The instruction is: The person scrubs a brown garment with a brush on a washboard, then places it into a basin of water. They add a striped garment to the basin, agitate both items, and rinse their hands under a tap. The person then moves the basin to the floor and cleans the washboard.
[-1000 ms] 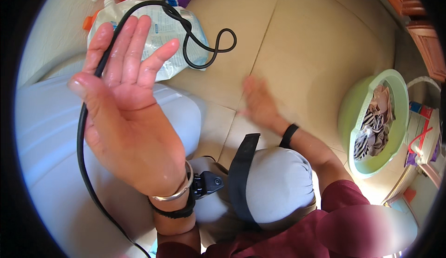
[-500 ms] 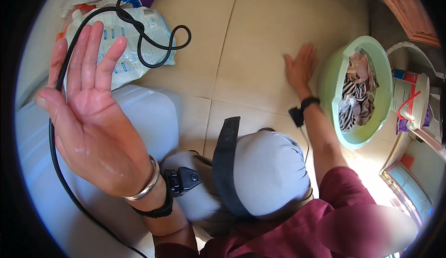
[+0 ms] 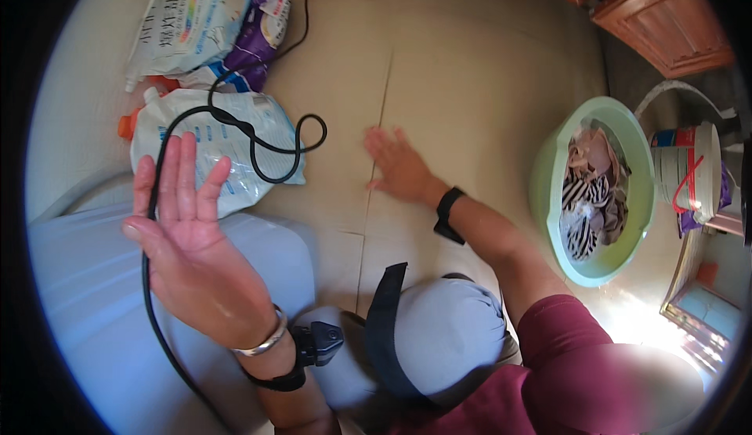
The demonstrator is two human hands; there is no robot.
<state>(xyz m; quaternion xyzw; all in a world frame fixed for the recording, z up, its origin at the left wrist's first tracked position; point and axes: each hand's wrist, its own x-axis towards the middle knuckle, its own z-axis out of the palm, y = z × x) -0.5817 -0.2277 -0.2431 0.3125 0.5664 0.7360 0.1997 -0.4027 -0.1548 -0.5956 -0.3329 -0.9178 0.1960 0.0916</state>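
Fingers spread on both hands: left hand (image 3: 188, 255) beside black cable (image 3: 258, 133); right hand (image 3: 399, 169) flat near green basin (image 3: 548, 192).

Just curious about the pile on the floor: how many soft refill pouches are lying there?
3 that I can see: a white pouch at top left, a purple pouch beside it, and a clear pouch under the black cable. More may be hidden beneath.

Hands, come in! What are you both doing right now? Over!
Left hand open, raised, holding nothing. Right hand open, flat near the tiled floor. Black cable loops over white pouch beside left hand.
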